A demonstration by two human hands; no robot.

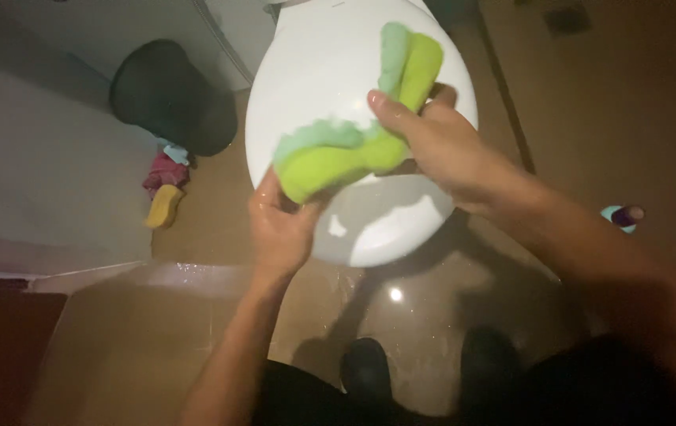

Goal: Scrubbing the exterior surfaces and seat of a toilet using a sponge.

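Note:
A bright green cloth (353, 146), with a paler mint side, is stretched between both hands just above a shut white toilet lid (318, 67). My left hand (279, 225) grips the cloth's lower left end from below. My right hand (432, 146) holds the cloth near its middle, and the upper end sticks up past my fingers. The lid gleams with reflected light near its front edge.
A black bin (168, 95) stands to the left of the toilet. Beside it on the wet brown tiled floor lie a yellow sponge (162, 207) and a dark red rag (164, 172). A small bottle with a purple cap (623, 215) lies at right. My dark shoes (369, 367) are below.

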